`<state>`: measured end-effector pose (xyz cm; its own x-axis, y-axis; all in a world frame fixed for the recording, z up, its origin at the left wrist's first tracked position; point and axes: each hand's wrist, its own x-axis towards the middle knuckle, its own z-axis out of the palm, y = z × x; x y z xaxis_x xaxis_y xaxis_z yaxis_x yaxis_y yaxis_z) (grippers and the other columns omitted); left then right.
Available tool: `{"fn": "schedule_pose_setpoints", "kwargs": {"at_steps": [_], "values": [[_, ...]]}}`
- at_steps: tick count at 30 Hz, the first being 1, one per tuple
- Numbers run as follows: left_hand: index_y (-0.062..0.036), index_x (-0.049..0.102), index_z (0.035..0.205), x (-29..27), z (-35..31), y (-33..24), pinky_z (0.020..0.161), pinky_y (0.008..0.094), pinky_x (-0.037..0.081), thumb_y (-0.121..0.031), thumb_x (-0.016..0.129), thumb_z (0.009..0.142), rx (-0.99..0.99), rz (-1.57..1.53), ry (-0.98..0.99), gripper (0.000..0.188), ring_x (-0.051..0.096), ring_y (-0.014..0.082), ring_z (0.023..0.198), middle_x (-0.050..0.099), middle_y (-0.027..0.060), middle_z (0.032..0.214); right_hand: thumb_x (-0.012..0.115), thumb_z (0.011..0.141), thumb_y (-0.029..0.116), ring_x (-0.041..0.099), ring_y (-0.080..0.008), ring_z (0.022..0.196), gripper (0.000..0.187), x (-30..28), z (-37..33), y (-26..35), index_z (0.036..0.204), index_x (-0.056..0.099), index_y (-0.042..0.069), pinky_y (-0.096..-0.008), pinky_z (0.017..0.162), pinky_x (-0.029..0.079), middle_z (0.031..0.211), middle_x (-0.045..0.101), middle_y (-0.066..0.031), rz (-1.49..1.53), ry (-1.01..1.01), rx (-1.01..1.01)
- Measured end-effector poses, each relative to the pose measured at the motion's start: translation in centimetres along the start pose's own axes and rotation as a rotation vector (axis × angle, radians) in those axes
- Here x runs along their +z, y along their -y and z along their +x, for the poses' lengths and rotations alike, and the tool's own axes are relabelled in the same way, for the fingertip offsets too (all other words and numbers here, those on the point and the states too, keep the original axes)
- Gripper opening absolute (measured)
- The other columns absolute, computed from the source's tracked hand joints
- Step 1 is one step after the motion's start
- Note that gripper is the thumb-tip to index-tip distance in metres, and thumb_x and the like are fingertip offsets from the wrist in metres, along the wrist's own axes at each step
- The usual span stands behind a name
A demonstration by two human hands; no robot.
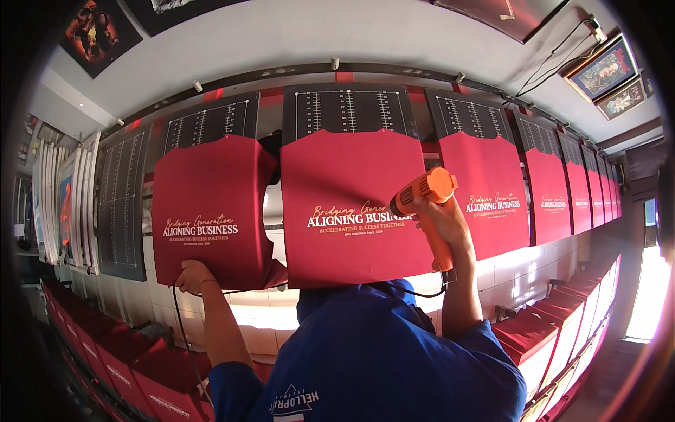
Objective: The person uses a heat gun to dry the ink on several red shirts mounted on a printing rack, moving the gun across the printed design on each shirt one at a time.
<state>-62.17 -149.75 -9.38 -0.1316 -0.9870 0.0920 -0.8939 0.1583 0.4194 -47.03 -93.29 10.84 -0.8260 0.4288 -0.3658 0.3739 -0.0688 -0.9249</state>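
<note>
My right hand [446,224] is wrapped round the handle of an orange heat gun [434,184]. Its dark nozzle points left, over the printed chest of a red shirt [351,261] spread on a black board [330,116]. The nozzle covers part of the white and gold lettering. My left hand [192,276] is closed at the lower edge of another printed red shirt [204,176], to the left. A black cable [179,313] passes at that hand, seemingly in its fingers, and also hangs below the heat gun's handle.
More red shirts on boards [485,183] curve away to the right. A bare black board [123,204] stands at the left, beside stacked frames [70,204]. Behind me, another row of red shirts [123,352] runs along both sides. A dark rail [281,72] spans behind the boards.
</note>
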Motion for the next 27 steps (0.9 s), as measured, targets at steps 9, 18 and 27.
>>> {"fn": "schedule_pose_setpoints", "kwargs": {"at_steps": [9,18,27], "values": [[0.0164,0.042,0.127,-0.2,0.1,0.0,0.089,0.0531,0.054,-0.038,0.045,0.088,-0.007,-0.014,0.025,0.067,0.06,0.0458,0.111,0.051,0.0312,0.125,0.071,0.091,0.015,0.06,-0.0093,0.076,0.036,-0.2,0.8,-0.3,0.121,0.053,0.008,-0.026,0.059,0.051,0.098,0.063,-0.0024,0.046,-0.004,-0.022],[0.017,0.04,0.129,-1.1,-0.6,-0.5,0.092,0.0526,0.053,-0.037,0.044,0.088,-0.022,-0.02,0.069,0.068,0.059,0.0451,0.114,0.049,0.032,0.128,0.074,0.09,0.016,0.063,-0.0119,0.083,0.042,0.8,0.0,-0.4,0.125,0.053,0.007,-0.0293,0.061,0.056,0.103,0.064,-0.0047,-0.036,-0.021,-0.027],[0.0182,0.039,0.129,-0.9,-0.6,-0.3,0.092,0.0535,0.052,-0.036,0.045,0.088,0.004,-0.022,0.061,0.069,0.059,0.0467,0.113,0.049,0.0332,0.127,0.075,0.089,0.018,0.063,-0.0124,0.084,0.045,1.4,-0.1,-0.9,0.126,0.052,0.008,-0.0301,0.062,0.056,0.104,0.063,-0.0042,-0.092,0.003,-0.062]]}}
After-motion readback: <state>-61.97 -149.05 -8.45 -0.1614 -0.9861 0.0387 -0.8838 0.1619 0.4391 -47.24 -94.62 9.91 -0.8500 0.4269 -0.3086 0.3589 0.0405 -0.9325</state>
